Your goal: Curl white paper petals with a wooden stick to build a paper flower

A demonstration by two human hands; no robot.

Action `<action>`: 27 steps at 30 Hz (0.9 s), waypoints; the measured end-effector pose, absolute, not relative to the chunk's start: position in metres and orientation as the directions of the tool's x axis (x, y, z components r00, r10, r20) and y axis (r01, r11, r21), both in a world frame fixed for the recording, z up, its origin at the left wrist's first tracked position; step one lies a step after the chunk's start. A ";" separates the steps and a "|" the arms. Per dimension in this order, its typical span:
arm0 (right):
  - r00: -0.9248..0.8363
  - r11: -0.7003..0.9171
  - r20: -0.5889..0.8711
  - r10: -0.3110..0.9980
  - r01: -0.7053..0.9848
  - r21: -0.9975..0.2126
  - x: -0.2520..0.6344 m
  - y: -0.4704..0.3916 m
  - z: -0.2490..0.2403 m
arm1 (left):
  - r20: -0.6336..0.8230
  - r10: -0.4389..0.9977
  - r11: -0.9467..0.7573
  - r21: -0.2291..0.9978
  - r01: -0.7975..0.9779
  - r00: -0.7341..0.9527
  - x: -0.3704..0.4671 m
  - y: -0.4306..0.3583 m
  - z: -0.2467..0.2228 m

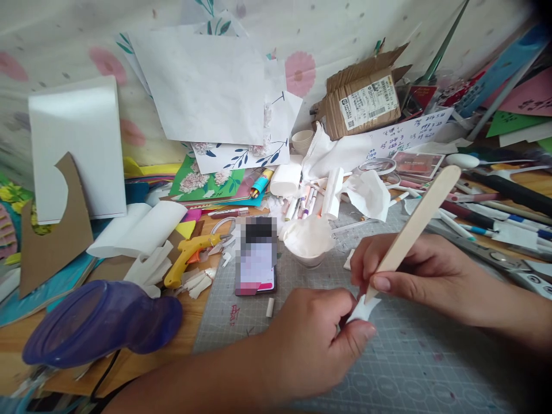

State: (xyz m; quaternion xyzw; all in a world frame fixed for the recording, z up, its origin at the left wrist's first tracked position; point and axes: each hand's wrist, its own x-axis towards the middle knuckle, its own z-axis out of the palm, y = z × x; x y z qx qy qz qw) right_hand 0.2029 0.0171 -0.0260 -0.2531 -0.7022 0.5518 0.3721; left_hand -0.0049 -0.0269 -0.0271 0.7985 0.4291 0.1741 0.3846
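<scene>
My right hand (401, 270) grips a flat wooden craft stick (416, 218), which slants up to the right. Its lower tip touches a small white piece of paper (363, 309) pinched between the thumb and fingers of my left hand (313, 330). Both hands are close together above the grey cutting mat (414, 368). A small bowl (308, 244) lined with white paper stands just beyond them. Left of the bowl lies a phone (256, 259) with its screen lit and partly blurred out. A short white stub (270, 307) rests on the mat below the phone.
On the left are a yellow glue gun (183, 261), a blue-purple translucent object (86, 322) and cut brown cardboard (64, 230). Markers, white paper rolls (146, 227) and an open cardboard box (362, 98) crowd the back. Scissors (509, 259) and pens lie at right.
</scene>
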 end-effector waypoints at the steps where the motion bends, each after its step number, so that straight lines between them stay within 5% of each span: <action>1: -0.590 0.251 0.241 0.771 -0.066 -0.966 0.204 0.018 -0.026 | 0.004 0.802 -0.414 0.724 0.552 0.597 -0.005 -0.028 -0.025; 6: -0.562 0.163 0.228 0.795 -0.164 -0.973 0.206 0.023 -0.030 | 0.299 0.576 -0.809 0.339 0.480 0.760 -0.008 -0.043 -0.015; 9: -0.550 0.147 0.214 0.807 -0.165 -0.975 0.206 0.025 -0.032 | 0.489 0.476 -0.865 0.110 0.490 0.731 -0.024 -0.056 -0.018; 12: -0.548 0.151 0.223 0.806 -0.173 -0.973 0.205 0.026 -0.033 | 0.558 0.560 -0.789 0.133 0.600 0.612 -0.055 -0.069 -0.026; 17: -0.562 0.158 0.231 0.794 -0.175 -0.972 0.204 0.024 -0.031 | 0.458 0.804 -0.488 0.146 0.861 0.379 -0.107 -0.082 -0.038; 27: -0.559 0.181 0.216 0.801 -0.118 -0.976 0.202 0.023 -0.029 | 0.390 0.817 -0.460 0.000 0.888 0.424 -0.113 -0.071 -0.046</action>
